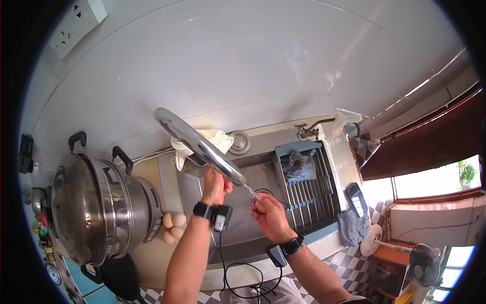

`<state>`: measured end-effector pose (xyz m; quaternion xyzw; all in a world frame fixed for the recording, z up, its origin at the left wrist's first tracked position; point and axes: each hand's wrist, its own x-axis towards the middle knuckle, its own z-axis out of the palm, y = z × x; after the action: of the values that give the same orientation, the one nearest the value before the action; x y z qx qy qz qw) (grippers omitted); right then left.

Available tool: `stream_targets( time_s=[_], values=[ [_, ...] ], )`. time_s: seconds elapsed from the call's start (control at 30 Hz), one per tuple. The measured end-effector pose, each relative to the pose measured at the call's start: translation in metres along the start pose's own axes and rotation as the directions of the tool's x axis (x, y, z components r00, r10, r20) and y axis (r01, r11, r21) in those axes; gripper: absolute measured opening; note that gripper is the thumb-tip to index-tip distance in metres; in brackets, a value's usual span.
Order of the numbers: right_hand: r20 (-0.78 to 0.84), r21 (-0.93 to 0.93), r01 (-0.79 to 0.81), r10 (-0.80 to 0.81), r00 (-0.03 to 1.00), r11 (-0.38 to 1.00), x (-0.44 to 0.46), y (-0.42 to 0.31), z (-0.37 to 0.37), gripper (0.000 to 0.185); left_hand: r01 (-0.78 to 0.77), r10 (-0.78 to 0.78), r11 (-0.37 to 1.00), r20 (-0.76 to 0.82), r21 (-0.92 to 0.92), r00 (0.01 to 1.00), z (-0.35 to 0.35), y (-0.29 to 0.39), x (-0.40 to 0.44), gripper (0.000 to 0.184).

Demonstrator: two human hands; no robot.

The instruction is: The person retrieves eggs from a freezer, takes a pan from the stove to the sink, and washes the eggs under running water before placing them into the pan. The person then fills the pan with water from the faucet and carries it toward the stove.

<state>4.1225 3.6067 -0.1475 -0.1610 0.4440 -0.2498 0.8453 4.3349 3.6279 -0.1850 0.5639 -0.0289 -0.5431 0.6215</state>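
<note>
A curved chrome faucet arches over a steel sink, with clear water at its spout. My left hand is under the spout on the left, its fingers bent and partly hidden behind the faucet; what it holds, if anything, cannot be made out. On the right, my right hand is closed, thumb and fingers pinched at the water stream around something too small to name. Both wrists wear black straps with small devices, joined to a black cable.
A large steel steamer pot stands at the left, beside several eggs. A drying rack with a scrubber sits in the sink's right side. A phone lies on a grey cloth at the right edge.
</note>
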Motion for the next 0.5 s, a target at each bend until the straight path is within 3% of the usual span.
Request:
stream_targets(
  time_s=[0.17, 0.3, 0.37, 0.5],
  values=[
    [0.111, -0.041, -0.117, 0.121, 0.986, 0.992, 0.003, -0.018, 0.002, 0.021, 0.039, -0.039, 0.999, -0.047, 0.003, 0.998, 0.007, -0.033, -0.067, 0.035],
    [0.147, -0.071, -0.068, 0.078, 0.986, 0.995, 0.016, -0.008, 0.006, 0.023, 0.080, -0.081, 0.996, 0.018, 0.040, 0.997, 0.017, -0.051, -0.110, 0.031],
    [0.150, 0.020, -0.015, 0.012, 0.989, 1.000, 0.020, -0.006, 0.016, 0.023, 0.080, -0.082, 0.996, 0.040, 0.049, 0.996, 0.017, -0.051, -0.122, 0.031],
    [0.157, 0.123, -0.053, 0.033, 0.987, 0.991, 0.020, -0.015, 0.041, 0.023, 0.097, -0.099, 0.994, 0.046, 0.047, 0.994, 0.010, -0.058, -0.131, 0.027]
  ],
)
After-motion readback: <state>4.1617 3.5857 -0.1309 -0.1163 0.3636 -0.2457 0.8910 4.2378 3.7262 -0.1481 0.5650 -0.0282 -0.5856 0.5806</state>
